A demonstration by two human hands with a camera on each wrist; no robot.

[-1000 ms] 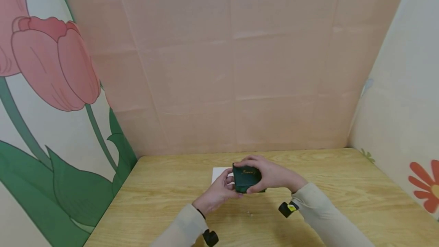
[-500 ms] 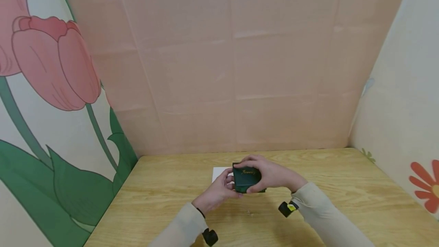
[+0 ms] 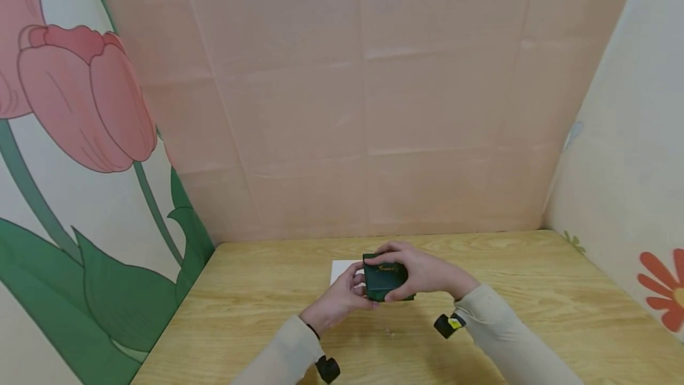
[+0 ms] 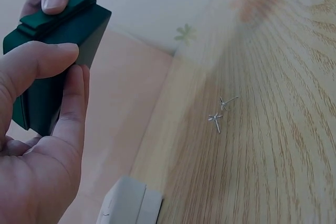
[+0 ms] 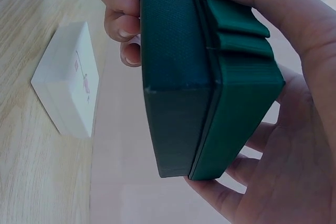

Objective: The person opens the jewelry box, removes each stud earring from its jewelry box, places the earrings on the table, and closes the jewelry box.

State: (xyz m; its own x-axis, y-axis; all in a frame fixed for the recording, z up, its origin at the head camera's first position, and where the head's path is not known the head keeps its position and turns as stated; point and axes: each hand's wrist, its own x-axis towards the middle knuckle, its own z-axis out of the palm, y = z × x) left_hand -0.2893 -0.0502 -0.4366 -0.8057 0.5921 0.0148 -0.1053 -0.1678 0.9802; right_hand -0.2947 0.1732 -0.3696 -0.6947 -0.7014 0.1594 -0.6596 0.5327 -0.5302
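Observation:
A dark green jewelry box [image 3: 386, 278], gold lettering on top and a folded green ribbon bow [image 5: 239, 30] on its front, is held above the table between both hands. My left hand [image 3: 342, 299] grips it from the left, the thumb against its front. From the right, my right hand [image 3: 424, 270] holds it with fingers over the far edge and thumb at the near side. In the right wrist view the lid meets the base along a narrow seam, so the box looks closed. On the tabletop below lie two small silver flower-like stud earrings [image 4: 216, 120].
Behind the left hand stands a white box [image 5: 65, 82] with a small pink print. The wood-grain table [image 3: 256, 290] meets a pink sheet [image 3: 299, 135] at the back. A flower-painted wall [image 3: 630, 207] rises on the right.

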